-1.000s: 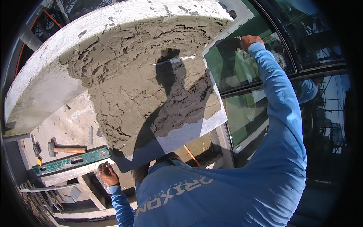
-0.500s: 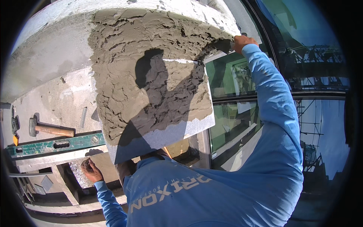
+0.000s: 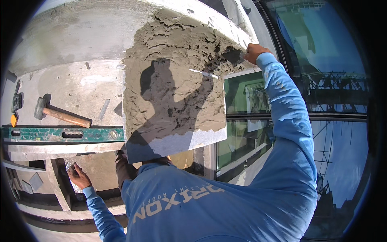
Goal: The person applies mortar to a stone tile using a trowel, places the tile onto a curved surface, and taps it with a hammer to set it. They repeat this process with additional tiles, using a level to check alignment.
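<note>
My right hand (image 3: 256,53), at the upper right, is closed around the handle of a trowel (image 3: 233,55). The dark blade rests against wet grey mortar (image 3: 181,36), which has a rough, ridged surface. The mortar spreads over the concrete ledge and most of a pale grey slab (image 3: 181,142), whose near strip shows bare. A shadow of my head and arm falls across it. At the lower left, my left hand (image 3: 79,176) hangs free over the wooden framing, fingers loosely bent and apart, fingertips smeared grey. I see nothing held in it.
On the concrete ledge (image 3: 84,97) lie a wooden-handled hammer (image 3: 66,116), a green spirit level (image 3: 72,134) and a flat metal strip (image 3: 104,109). A black-and-orange tool (image 3: 16,105) lies at the far left. Glass panes (image 3: 246,94) in dark frames stand on the right.
The trowel has moved left over the mortar and its blade shows more. My left hand has shifted left and its fingers have loosened. The whole view has turned slightly.
</note>
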A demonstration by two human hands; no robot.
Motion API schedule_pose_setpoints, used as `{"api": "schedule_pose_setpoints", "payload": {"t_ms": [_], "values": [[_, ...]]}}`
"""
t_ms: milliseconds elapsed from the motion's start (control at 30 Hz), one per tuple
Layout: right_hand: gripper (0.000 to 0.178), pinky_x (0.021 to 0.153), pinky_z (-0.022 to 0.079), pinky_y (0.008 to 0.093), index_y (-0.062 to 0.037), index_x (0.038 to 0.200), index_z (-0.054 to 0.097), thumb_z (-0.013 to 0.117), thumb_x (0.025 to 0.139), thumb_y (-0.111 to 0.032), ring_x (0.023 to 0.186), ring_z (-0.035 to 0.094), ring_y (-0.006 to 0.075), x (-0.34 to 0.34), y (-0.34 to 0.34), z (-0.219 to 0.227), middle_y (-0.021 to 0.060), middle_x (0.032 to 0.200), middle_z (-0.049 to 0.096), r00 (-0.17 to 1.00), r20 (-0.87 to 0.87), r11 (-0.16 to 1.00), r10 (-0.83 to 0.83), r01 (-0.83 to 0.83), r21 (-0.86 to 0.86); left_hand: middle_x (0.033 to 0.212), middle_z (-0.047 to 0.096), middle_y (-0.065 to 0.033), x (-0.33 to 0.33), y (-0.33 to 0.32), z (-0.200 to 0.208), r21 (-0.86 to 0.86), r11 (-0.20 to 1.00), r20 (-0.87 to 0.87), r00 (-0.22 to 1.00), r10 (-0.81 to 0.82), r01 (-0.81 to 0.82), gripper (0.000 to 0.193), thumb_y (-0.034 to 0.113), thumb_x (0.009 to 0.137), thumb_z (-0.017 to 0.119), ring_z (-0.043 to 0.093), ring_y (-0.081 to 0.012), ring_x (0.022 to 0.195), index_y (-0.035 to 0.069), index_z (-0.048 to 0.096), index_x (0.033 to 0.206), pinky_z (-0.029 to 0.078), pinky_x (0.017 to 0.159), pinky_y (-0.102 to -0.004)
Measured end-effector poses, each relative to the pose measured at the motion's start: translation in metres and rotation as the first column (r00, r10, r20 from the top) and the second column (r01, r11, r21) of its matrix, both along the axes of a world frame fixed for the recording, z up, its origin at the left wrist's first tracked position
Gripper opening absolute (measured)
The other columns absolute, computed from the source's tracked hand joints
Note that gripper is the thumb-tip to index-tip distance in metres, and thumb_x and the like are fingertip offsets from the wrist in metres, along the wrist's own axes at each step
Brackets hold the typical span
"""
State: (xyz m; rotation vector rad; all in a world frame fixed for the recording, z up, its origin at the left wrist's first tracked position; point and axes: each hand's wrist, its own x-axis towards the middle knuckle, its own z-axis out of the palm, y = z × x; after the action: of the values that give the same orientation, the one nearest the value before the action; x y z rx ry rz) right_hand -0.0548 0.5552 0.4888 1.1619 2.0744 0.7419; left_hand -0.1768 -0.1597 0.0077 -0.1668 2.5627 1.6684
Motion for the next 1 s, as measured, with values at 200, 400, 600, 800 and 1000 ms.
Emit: {"api": "schedule_pose_setpoints", "payload": {"t_ms": [200,400,600,800,1000], "values": [[0.051,0.1,0.048,0.045,-0.0093,0.126,0.062,0.065,0.088,-0.044,0.116,0.063,0.0319,-0.017,-0.021,0.004,0.0131,0.126,0.066,0.998,-0.069,0.998,-0.002,-0.002,-0.055,0.097,0.064,-0.0078,0.003,0.008,0.002,0.03,1.0,0.009,1.0,0.01,-0.011,0.024,0.022,0.099,0.063,0.059,-0.0142,0.077,-0.001,0.061,0.107,0.051,0.067,-0.0267],[0.046,0.091,0.053,0.0438,-0.0115,0.113,0.07,0.067,0.087,-0.049,0.104,0.068,0.0334,0.015,-0.033,-0.001,0.0163,0.11,0.071,0.952,-0.282,0.99,0.122,-0.138,-0.039,0.091,0.06,-0.0055,0.007,0.017,0.016,0.109,0.994,-0.003,1.0,0.008,-0.008,0.022,0.021,0.099,0.063,0.054,-0.0118,0.072,0.0,0.06,0.103,0.048,0.064,-0.0256],[0.045,0.077,0.052,0.0494,-0.0071,0.109,0.069,0.066,0.09,-0.048,0.088,0.068,0.0414,0.1,-0.074,-0.053,0.0205,0.085,0.07,0.689,-0.715,0.992,0.118,-0.12,0.048,0.094,0.064,-0.0096,0.007,0.014,0.033,0.012,1.0,-0.017,1.0,0.011,-0.01,0.025,0.021,0.098,0.064,0.059,-0.0153,0.074,-0.003,0.059,0.104,0.052,0.066,-0.0285],[0.039,0.063,0.049,0.0365,-0.0002,0.108,0.069,0.073,0.089,-0.034,0.066,0.063,0.0286,0.158,-0.13,-0.107,0.0179,0.085,0.069,0.245,-0.968,0.98,-0.054,-0.173,-0.099,0.092,0.064,-0.0085,0.01,0.051,0.054,0.03,0.999,0.024,0.999,-0.044,0.043,0.022,0.02,0.097,0.065,0.059,-0.0141,0.074,0.0,0.058,0.103,0.05,0.061,-0.0285],[0.041,0.06,0.047,0.0305,0.0059,0.109,0.065,0.07,0.093,-0.031,0.066,0.059,0.0156,0.162,-0.175,-0.134,0.0155,0.083,0.068,0.074,-0.961,0.927,-0.268,-0.251,-0.278,0.095,0.061,-0.0139,0.002,0.103,0.077,-0.256,0.918,-0.195,0.914,-0.355,0.302,0.016,0.015,0.095,0.063,0.063,-0.0258,0.077,-0.001,0.067,0.097,0.051,0.069,-0.0347]]}}
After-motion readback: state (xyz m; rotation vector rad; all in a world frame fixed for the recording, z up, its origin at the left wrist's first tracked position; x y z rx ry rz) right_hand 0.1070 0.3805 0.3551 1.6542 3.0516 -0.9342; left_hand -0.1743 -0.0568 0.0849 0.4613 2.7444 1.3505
